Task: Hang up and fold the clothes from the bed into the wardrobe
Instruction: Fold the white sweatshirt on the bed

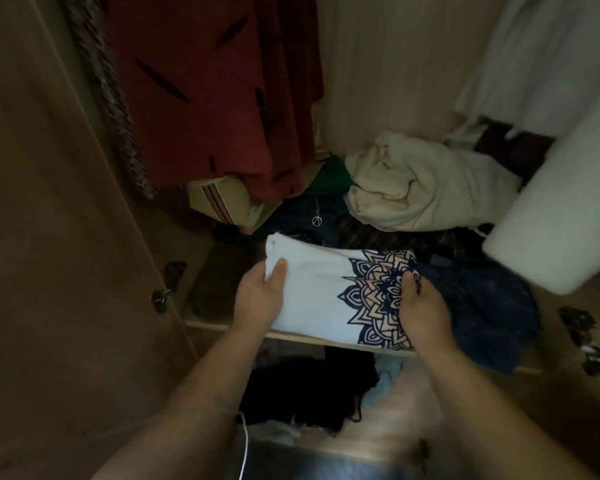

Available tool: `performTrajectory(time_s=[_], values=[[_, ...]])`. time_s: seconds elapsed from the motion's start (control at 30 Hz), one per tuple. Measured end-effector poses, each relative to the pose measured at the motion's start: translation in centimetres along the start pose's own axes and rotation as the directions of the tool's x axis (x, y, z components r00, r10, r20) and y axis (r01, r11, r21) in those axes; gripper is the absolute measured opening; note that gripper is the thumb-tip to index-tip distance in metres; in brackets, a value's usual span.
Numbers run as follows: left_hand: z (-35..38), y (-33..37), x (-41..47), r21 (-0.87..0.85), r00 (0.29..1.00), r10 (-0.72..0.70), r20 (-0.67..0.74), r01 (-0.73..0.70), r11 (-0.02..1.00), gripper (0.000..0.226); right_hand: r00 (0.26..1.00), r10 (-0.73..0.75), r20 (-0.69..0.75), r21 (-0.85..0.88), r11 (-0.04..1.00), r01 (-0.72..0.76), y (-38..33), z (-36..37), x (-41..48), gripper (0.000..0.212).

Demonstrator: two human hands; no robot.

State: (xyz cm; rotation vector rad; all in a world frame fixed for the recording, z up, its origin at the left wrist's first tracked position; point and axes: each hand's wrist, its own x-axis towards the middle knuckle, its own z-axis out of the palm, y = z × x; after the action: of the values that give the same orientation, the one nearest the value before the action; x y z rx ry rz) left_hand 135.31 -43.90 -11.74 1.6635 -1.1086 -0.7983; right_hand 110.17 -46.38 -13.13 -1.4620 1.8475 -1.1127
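White with a navy and pink mandala print, the folded shirt point(323, 289) lies crosswise over the front of the wardrobe shelf point(208, 325), its near edge reaching the shelf's front lip. Whether it rests on the shelf or is held just above it, I cannot tell.

The left hand point(257, 299) holds the plain left end. Its thumb lies on top of the cloth near the rolled corner, and the other fingers are tucked beneath the fold, out of sight, so the cloth sits pinched between thumb and fingers. The right hand point(423, 313) grips the printed right end the same way: the thumb presses down on the mandala, and the rest of the fingers are hidden under or past the shirt's edge. The shirt spans the gap between the two hands, flat and slightly tilted down to the right.

Just to the right of the shirt, touching its printed end, a dark blue garment point(482, 306) spills over the shelf edge. Behind it sits a cream bundle point(423, 188) of cloth, with a green cloth point(329, 178) and a cardboard box point(219, 202) to its left. A round pendant point(317, 221) lies on dark fabric just behind the shirt. A red garment point(205, 98) hangs above the box, and a white garment point(551, 98) hangs at the right. Dark clothes point(309, 389) fill the space below the shelf. The wardrobe door point(49, 202) stands open at the left.
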Motion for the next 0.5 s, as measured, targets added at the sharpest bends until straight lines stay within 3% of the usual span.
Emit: performTrajectory(time_s=[0.23,0.37,0.5], values=[[3.4,-0.1,7.9,0.066,0.997,0.018,0.079,-0.023,0.998,0.032,0.996,0.055,-0.072,-0.11,0.992,-0.063,-0.4,0.6,5.6,0.045],[5.9,-3.0,8.7,0.384,0.983,-0.124,0.138,0.062,0.921,0.055,0.987,0.156,-0.029,-0.362,0.919,-0.156,3.2,3.3,6.3,0.054],[6.7,-3.9,8.5,0.508,0.986,-0.144,0.089,0.079,0.858,0.058,0.98,0.197,-0.023,-0.445,0.876,-0.187,4.3,4.1,7.0,0.055]])
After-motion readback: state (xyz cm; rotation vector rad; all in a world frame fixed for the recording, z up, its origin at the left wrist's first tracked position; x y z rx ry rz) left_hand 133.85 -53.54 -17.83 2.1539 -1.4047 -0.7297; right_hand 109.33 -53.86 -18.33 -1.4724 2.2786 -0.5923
